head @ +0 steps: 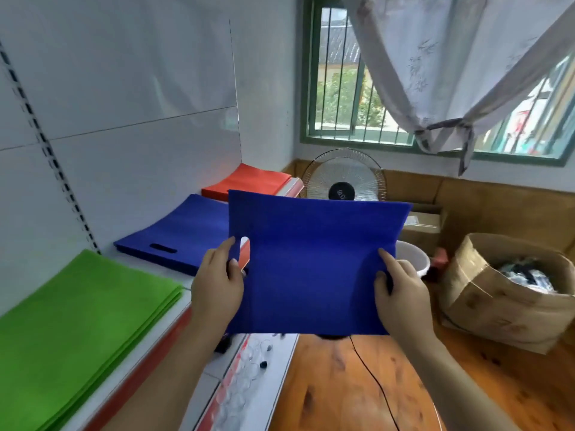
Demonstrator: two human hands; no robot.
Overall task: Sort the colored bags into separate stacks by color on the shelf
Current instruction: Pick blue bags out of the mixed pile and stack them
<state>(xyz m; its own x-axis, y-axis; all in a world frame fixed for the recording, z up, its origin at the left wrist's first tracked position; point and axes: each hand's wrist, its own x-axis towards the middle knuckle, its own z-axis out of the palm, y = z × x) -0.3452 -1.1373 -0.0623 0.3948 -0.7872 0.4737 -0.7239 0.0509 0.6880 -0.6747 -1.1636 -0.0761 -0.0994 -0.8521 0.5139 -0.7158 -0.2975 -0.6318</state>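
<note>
I hold a flat blue bag (311,262) in the air in front of the shelf, spread between both hands. My left hand (217,281) pinches its left edge beside the handle cut-out. My right hand (399,293) grips its right edge, thumb on top. On the white shelf (193,290) lie three stacks: green bags (71,331) nearest at the left, blue bags (180,231) in the middle, just left of the held bag, and red-orange bags (249,181) at the far end.
A lower shelf (249,374) with small clear items juts out below. Behind the held bag stand a fan (343,175) and a white bucket (413,259). A brown sack (504,293) sits on the wooden floor (342,384) at the right, with a black cable.
</note>
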